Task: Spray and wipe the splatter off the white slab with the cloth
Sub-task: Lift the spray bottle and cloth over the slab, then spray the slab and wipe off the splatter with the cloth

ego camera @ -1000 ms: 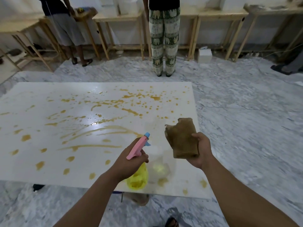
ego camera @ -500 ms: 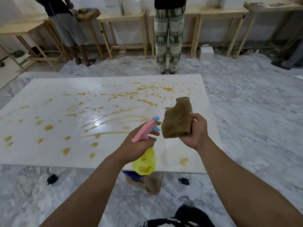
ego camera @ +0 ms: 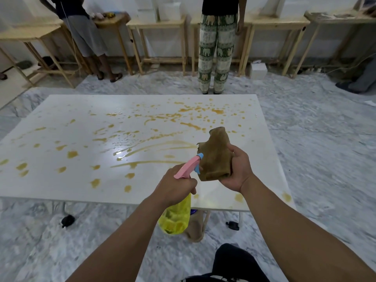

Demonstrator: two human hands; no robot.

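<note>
A wide white slab (ego camera: 85, 110) lies low over the marble floor, covered with yellow-orange splatter (ego camera: 189, 125) in drops and long streaks. My left hand (ego camera: 173, 187) grips a yellow spray bottle (ego camera: 176, 217) with a pink trigger head and blue nozzle, held above the slab's near edge. The nozzle points at a brown cloth (ego camera: 214, 156), which my right hand (ego camera: 237, 170) holds bunched up just above the slab's right side. Nozzle and cloth nearly touch.
Two people stand beyond the slab: one in patterned trousers (ego camera: 215, 49) at its far edge, another (ego camera: 87, 35) at the back left. Wooden tables (ego camera: 158, 23) line the far wall. A small white box (ego camera: 258, 70) sits on the floor. Dark small objects (ego camera: 67, 220) lie below the slab.
Both hands have drawn back toward the slab's near edge and come closer together. The cloth now sits right in front of the nozzle. My view has pulled back and risen.
</note>
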